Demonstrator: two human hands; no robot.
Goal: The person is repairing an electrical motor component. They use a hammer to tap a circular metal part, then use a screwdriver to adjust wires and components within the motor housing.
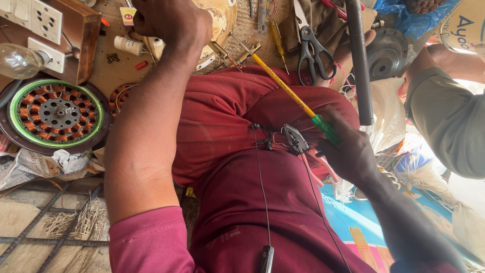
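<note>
Screwdriver (298, 98), yellow shaft, green handle, was gripped at the handle by right hand (351, 154), tip toward bench. Light, stiff; handle judged best hold. Left hand (172, 23) was closed on unclear bench parts.

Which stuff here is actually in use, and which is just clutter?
In use:
- right hand, grip on the screwdriver
- left hand on the round metal part

Lying about:
- scissors
- pliers on the lap
- wound coil disc
- bulb
- socket board
- black pipe
- another person's sleeve
</note>
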